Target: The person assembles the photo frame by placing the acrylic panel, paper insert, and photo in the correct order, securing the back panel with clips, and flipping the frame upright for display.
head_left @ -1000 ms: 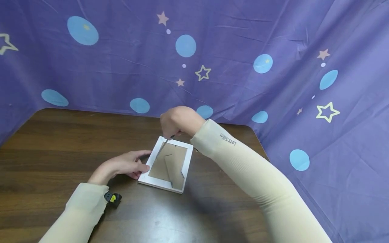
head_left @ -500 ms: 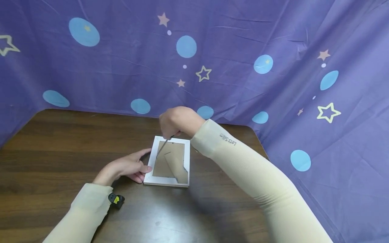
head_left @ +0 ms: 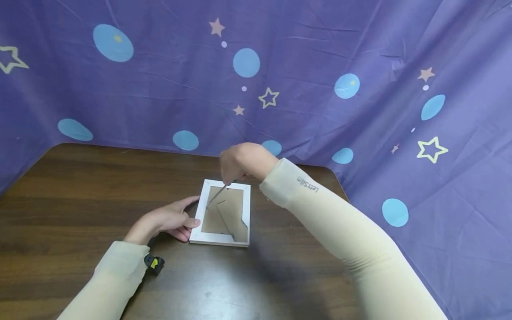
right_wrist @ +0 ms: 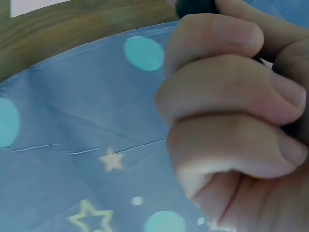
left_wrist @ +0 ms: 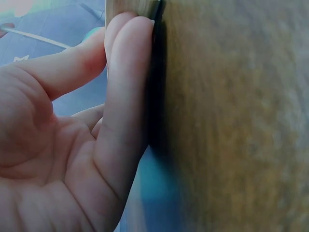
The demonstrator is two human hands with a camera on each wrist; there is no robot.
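Observation:
A white picture frame (head_left: 213, 221) lies face down on the table, its brown backing board and fold-out stand (head_left: 235, 220) upward. At its left side my left hand (head_left: 170, 218) grips the edge, thumb on top of the border and fingers along the side. My right hand (head_left: 242, 162), bent at the wrist above the frame's far edge, grips a screwdriver (head_left: 217, 195). Its thin metal shaft slants down to the left, with the tip at the inner left edge of the border. In the right wrist view the fingers curl round the dark handle (right_wrist: 195, 7).
The brown wooden table (head_left: 100, 191) extends around the frame. A purple curtain (head_left: 160, 89) with stars and blue spots hangs behind and to the right. On the left wrist sits a small black device (head_left: 154, 263).
The left hand has turned the frame slightly, so it lies straighter, its near end shifted right. The right hand has moved a little to the right, the screwdriver tip staying at the left inner edge.

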